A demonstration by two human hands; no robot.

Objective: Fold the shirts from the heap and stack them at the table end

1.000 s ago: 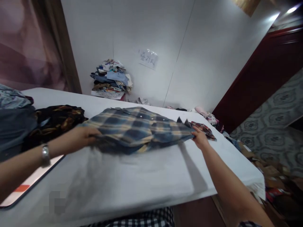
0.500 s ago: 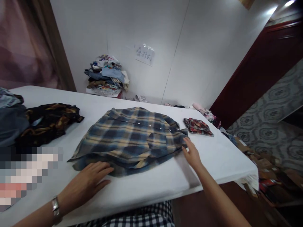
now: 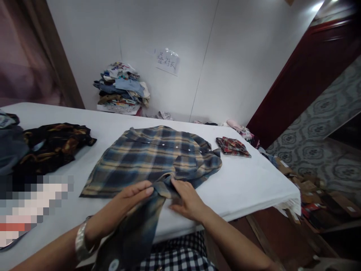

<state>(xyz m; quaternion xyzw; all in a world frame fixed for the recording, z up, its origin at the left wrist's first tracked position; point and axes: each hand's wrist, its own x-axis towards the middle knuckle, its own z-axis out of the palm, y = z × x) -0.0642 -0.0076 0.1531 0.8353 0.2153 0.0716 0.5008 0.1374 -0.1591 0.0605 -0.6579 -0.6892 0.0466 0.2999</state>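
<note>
A blue and tan plaid shirt (image 3: 152, 158) lies spread on the white table (image 3: 248, 184), buttons up. One sleeve (image 3: 135, 229) of it hangs toward me over the near edge. My left hand (image 3: 126, 205), with a watch on the wrist, pinches the sleeve near the shoulder. My right hand (image 3: 187, 201) presses flat on the shirt's near edge beside it, fingers touching the sleeve's root.
A dark patterned garment (image 3: 53, 145) and other clothes lie at the table's left. A small folded red plaid cloth (image 3: 232, 146) sits at the right. A clothes pile (image 3: 121, 90) stands by the wall. Boxes and clutter (image 3: 310, 195) cover the floor right.
The shirt was laid down flat and both hands let go of its ends. They then came together at its near edge, and the left hand took hold of the sleeve.
</note>
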